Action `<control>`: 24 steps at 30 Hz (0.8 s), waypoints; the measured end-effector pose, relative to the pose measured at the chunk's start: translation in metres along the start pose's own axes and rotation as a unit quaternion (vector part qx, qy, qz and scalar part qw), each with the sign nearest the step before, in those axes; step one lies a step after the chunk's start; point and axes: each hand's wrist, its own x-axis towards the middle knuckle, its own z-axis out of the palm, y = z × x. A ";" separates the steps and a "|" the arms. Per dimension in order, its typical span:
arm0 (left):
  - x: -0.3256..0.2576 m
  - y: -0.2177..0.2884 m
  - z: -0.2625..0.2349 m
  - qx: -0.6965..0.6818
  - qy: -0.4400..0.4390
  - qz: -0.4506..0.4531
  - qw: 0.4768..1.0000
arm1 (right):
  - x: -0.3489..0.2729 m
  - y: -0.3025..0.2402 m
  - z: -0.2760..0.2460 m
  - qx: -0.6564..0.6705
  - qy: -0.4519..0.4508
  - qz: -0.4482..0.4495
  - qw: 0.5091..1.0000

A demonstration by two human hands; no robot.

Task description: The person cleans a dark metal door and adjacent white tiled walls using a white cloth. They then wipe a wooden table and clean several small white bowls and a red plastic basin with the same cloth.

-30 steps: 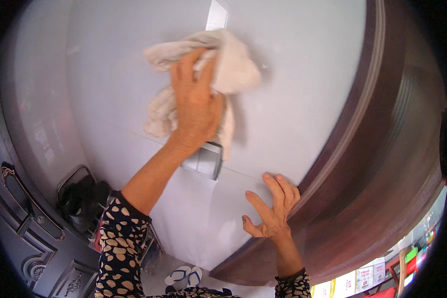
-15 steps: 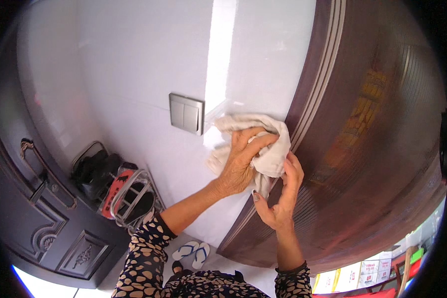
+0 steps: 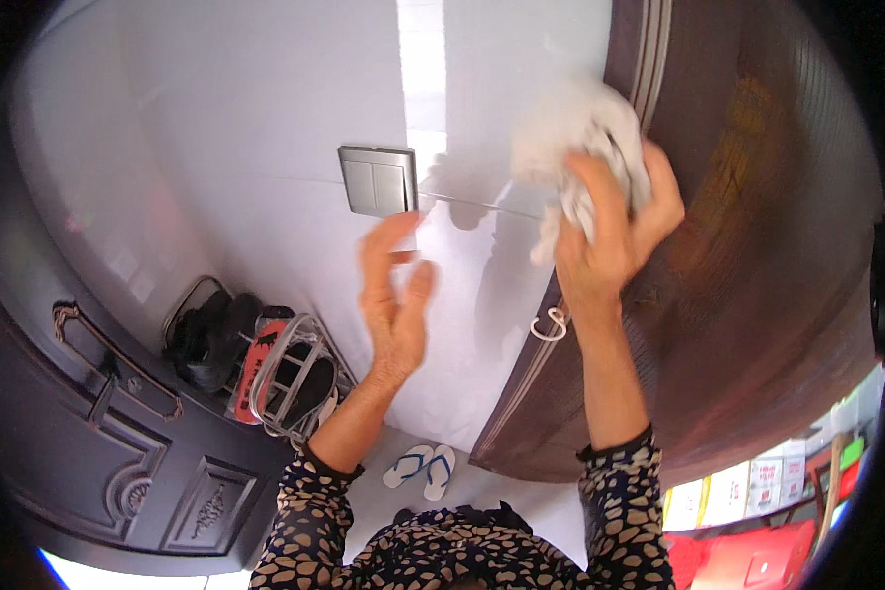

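Observation:
A cream-white cloth point(image 3: 575, 123), smeared by motion at its left, is bunched in my right hand point(image 3: 610, 221). The fingers wrap round it where the pale wall point(image 3: 492, 295) meets the dark wooden trim point(image 3: 652, 59). Just below the silver light switch point(image 3: 378, 181), my left hand point(image 3: 393, 295) is held up with nothing in it. Its fingers are slightly curled and apart, and its fingertips are blurred. Whether they touch the wall I cannot tell. Under my right wrist, a white S-shaped hook point(image 3: 551, 324) shows at the trim.
A dark panelled door point(image 3: 118, 462) with an ornate handle stands at the left. Beside it is a metal rack point(image 3: 300, 379) with shoes. White and blue flip-flops point(image 3: 440, 472) lie on the floor. Boxes point(image 3: 737, 487) and a red item point(image 3: 747, 560) are at the lower right.
My left hand has let go of the cloth and moved down and left. My right hand has taken the cloth up and to the right. The white hook has come into sight.

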 end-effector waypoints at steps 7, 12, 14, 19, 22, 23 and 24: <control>-0.004 -0.077 -0.032 0.313 -0.015 0.015 0.949 | -0.019 0.011 0.037 -0.255 -0.012 -0.089 0.963; 0.004 -0.087 -0.022 0.379 -0.098 -0.009 0.920 | -0.087 -0.004 0.025 -0.223 -0.105 -0.067 0.967; 0.002 -0.092 -0.019 0.392 -0.105 -0.010 0.914 | -0.116 -0.016 0.018 -0.213 -0.138 -0.056 0.966; -0.001 -0.107 -0.018 0.428 -0.122 0.015 0.895 | -0.183 -0.044 0.000 -0.206 -0.226 -0.021 0.952; -0.003 -0.113 -0.016 0.441 -0.121 0.028 0.889 | -0.213 -0.053 -0.008 -0.216 -0.240 -0.014 0.946; -0.002 -0.118 -0.017 0.451 -0.123 0.041 0.883 | -0.218 -0.056 -0.011 -0.220 -0.242 -0.012 0.945; -0.003 -0.125 -0.019 0.461 -0.124 0.051 0.877 | -0.224 -0.061 -0.016 -0.207 -0.258 0.001 0.944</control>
